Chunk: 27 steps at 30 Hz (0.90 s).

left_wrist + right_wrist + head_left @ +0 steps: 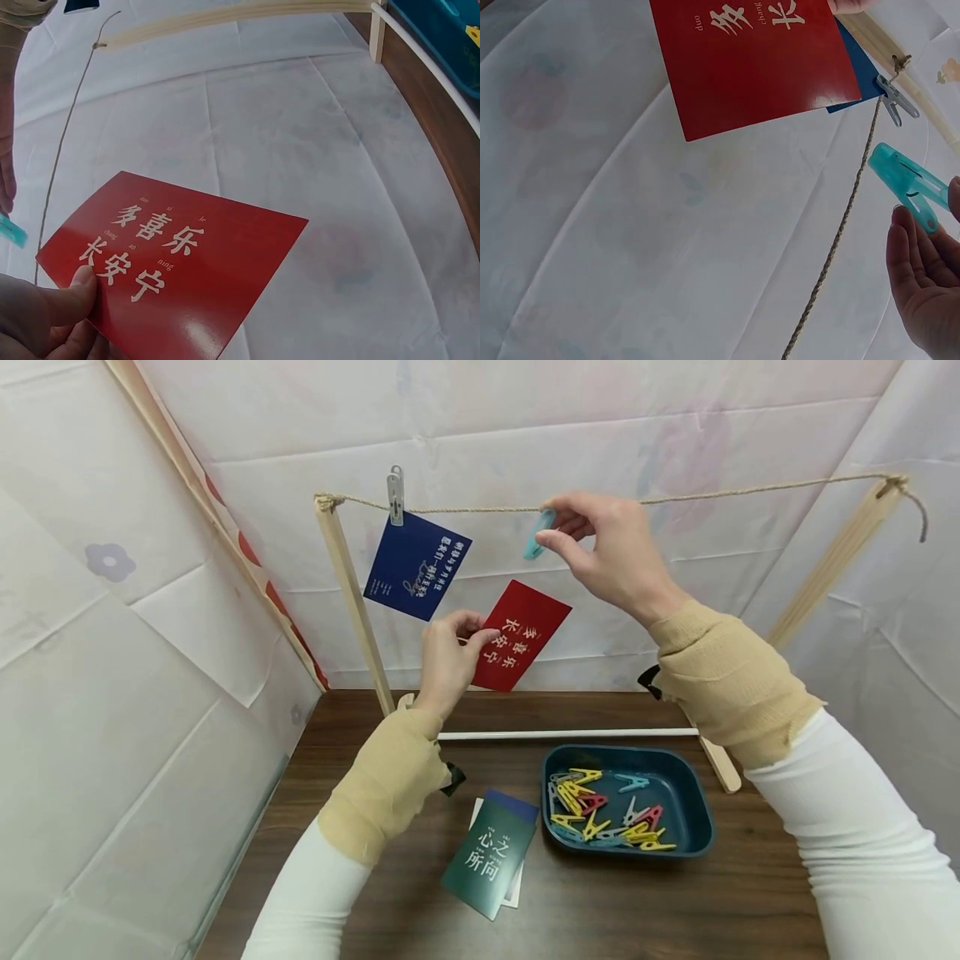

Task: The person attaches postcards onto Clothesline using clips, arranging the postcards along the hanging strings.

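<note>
My left hand (447, 662) pinches the edge of a red card (525, 631) with white characters, held below the rope (480, 510). In the left wrist view the thumb lies flat over the printed face of the red card (187, 255). Up at rope height, my right hand (611, 547) pinches a light blue clothespin (537, 535) between thumb and fingers. The clothespin (907, 180) looks apart from the red card in the right wrist view. A blue card (417, 567) hangs from the rope at the left under a grey clothespin (395, 497).
Wooden posts (352, 602) carry the rope at both ends, joined low down by a white rod (570, 735). On the brown table (360, 910) stands a dark blue tray (705, 835) of several coloured clothespins. Left of it lies a small stack of cards, a green card (491, 852) on top.
</note>
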Motion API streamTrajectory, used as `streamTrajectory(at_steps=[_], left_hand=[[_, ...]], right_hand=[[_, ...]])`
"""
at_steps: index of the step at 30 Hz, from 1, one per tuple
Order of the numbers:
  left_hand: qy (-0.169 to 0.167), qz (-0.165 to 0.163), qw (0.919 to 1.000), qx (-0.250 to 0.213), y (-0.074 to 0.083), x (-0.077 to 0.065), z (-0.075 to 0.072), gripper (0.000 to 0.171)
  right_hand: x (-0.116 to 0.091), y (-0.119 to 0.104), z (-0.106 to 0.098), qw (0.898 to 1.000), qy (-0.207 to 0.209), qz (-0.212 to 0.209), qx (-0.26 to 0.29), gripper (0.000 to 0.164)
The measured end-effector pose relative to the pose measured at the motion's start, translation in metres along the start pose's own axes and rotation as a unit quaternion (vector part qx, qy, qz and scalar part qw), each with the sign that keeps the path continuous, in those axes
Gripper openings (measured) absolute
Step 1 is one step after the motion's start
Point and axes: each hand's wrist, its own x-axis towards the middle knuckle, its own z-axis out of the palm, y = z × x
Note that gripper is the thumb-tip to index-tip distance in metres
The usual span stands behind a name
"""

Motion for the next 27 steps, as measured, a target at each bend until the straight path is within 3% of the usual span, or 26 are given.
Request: streamTrajectory(at_steps=[14, 27], left_hand=[[0.001, -0.010, 0.9996, -0.025, 0.005, 0.023, -0.002, 0.017], [0.004, -0.031, 0.9993, -0.020, 0.010, 0.039, -0.003, 0.018]], right_hand=[[0.021, -0.001, 0.005, 1.000, 0.009, 0.002, -0.017, 0.026], [0.038, -0.008, 0.006, 0.999, 0.017, -0.003, -0.042, 0.024]])
